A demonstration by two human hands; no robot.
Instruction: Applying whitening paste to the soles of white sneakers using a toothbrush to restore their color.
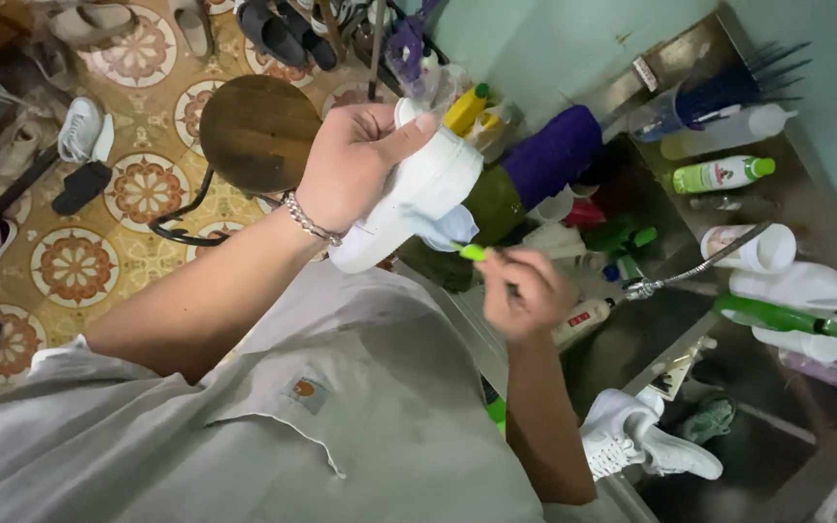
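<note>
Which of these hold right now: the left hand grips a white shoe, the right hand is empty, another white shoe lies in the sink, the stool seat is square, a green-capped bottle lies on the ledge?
1. The left hand grips a white shoe. True.
2. The right hand is empty. False: it pinches a small green brush near the shoe.
3. Another white shoe lies in the sink. True: a second shoe lies by the sink edge.
4. The stool seat is square. False: the stool has a round wooden seat.
5. A green-capped bottle lies on the ledge. True.
</note>
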